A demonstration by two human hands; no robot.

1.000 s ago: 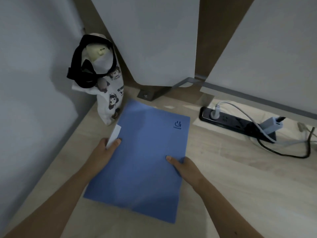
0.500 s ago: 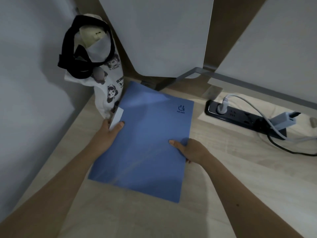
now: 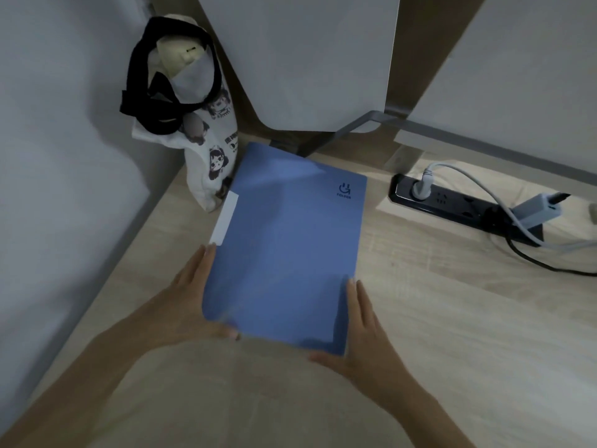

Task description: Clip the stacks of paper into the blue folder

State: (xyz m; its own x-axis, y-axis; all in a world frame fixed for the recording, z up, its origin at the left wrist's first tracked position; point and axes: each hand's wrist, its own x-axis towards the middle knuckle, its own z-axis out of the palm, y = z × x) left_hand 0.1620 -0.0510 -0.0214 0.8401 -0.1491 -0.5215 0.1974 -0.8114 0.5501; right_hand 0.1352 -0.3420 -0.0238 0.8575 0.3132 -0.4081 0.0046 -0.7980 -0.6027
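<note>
The blue folder point(image 3: 287, 247) lies shut on the wooden desk point(image 3: 436, 318), its far end near the back corner. A white label strip point(image 3: 225, 218) sticks out along its left edge. My left hand point(image 3: 190, 302) lies flat against the folder's lower left edge, thumb at the near corner. My right hand point(image 3: 361, 334) is pressed along the lower right edge, thumb under the near corner. Both hands grip the folder's near end. No loose stacks of paper show.
A white printed tote bag point(image 3: 193, 124) with black straps stands in the left back corner, touching the folder's far left. A black power strip point(image 3: 452, 202) with a grey plug and cables lies at the right. Grey panels rise behind; a wall runs along the left.
Both hands slid from the folder's middle edges down to its near corners. The folder was pushed farther toward the back corner, and the white label strip is uncovered.
</note>
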